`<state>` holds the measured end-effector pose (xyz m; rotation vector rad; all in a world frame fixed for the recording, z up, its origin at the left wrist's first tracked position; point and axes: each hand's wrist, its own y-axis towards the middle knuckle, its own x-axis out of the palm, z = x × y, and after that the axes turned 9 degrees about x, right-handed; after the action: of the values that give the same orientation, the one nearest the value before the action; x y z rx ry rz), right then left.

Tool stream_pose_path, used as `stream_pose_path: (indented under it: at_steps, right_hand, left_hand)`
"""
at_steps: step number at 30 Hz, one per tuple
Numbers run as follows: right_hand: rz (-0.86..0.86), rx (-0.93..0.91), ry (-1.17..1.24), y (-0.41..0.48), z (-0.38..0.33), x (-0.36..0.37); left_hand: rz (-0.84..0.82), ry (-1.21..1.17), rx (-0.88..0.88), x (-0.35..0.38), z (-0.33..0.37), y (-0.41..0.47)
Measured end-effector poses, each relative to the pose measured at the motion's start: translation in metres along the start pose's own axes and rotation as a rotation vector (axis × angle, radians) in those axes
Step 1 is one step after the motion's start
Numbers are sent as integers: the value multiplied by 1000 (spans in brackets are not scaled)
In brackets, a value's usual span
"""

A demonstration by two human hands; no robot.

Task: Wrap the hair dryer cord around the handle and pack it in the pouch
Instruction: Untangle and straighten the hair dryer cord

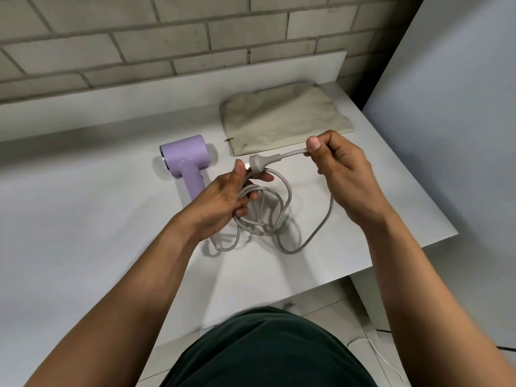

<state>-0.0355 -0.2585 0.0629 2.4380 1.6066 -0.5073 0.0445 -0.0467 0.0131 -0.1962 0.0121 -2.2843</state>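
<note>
A lilac hair dryer (184, 159) lies on the white table (83, 219), barrel toward the wall and handle pointing toward me. Its grey cord (282, 216) hangs in loose loops above the table in front of the handle. My left hand (223, 201) grips several of those loops, hiding the handle's lower end. My right hand (339, 170) pinches the cord just behind the grey plug (261, 162), which points left toward my left thumb. A beige fabric pouch (282, 118) lies flat behind the hands, its zipper pull at the left corner.
A grey brick wall (167, 37) runs along the table's far side. The table's right edge drops off near a white panel (446, 135). A thin white cable (388, 364) lies on the floor at the lower right.
</note>
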Motion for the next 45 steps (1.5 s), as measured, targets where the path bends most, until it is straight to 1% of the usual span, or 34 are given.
stream_pose_path:
  at_steps: [2, 5, 7, 9, 11, 12, 15, 16, 20, 23, 25, 30, 31, 33, 34, 35, 36, 37, 38, 40, 42, 43, 45]
  right_hand:
    - [4, 13, 19, 3, 4, 5]
    - [-48, 25, -22, 4, 11, 12]
    - [-127, 43, -81, 3, 13, 13]
    - [-185, 38, -200, 1, 16, 13]
    - [-139, 20, -241, 2, 21, 12]
    - [-89, 40, -193, 3, 25, 9]
    - [49, 236, 60, 8, 43, -3]
    - [74, 302, 92, 10, 52, -8]
    - [80, 461, 22, 18, 97, -13]
    - [107, 514, -47, 23, 126, -10]
    - [129, 493, -150, 25, 141, -9]
    - [193, 519, -595, 24, 157, -7]
    - [213, 494, -694, 23, 157, -6]
    - [292, 327, -887, 19, 152, -3]
    - [325, 214, -927, 14, 148, -1]
    - [330, 102, -899, 11, 138, 1]
    - [281, 20, -808, 8, 125, 5]
    - [186, -17, -674, 3, 110, 9]
    - [46, 17, -513, -1, 95, 14]
    - [-285, 180, -161, -14, 69, 24]
    - [-555, 270, 100, -24, 57, 32]
    - [-661, 298, 172, -30, 56, 35]
    - [-784, 323, 175, -41, 53, 42]
  left_hand:
    - [-1, 12, 25, 2, 2, -4]
    - [64, 13, -7, 7, 7, -5]
    - [102, 26, -9, 7, 10, -4]
    - [113, 61, -12, 6, 9, -5]
    - [127, 74, -21, 4, 7, -6]
    - [141, 71, -25, 3, 6, -7]
    - [180, 56, -34, 0, 8, -11]
    - [192, 51, -41, -1, 10, -13]
    - [255, 34, -76, 3, 21, -14]
    - [294, -9, -78, 7, 25, -12]
    - [296, -14, -70, 8, 26, -12]
    - [288, 23, -54, 7, 26, -11]
    - [298, 30, -56, 7, 26, -11]
    - [313, 35, -49, 7, 26, -11]
    - [321, 34, -44, 8, 26, -11]
    - [333, 29, -39, 8, 27, -11]
    - [349, 20, -36, 8, 27, -10]
    - [366, 4, -31, 8, 28, -9]
    - [384, -17, -25, 8, 29, -8]
    - [419, -62, -10, 8, 30, -6]
    - [438, -88, 4, 8, 31, -4]
    - [445, -96, 12, 7, 32, -4]
    - [469, -102, 24, 6, 34, -3]
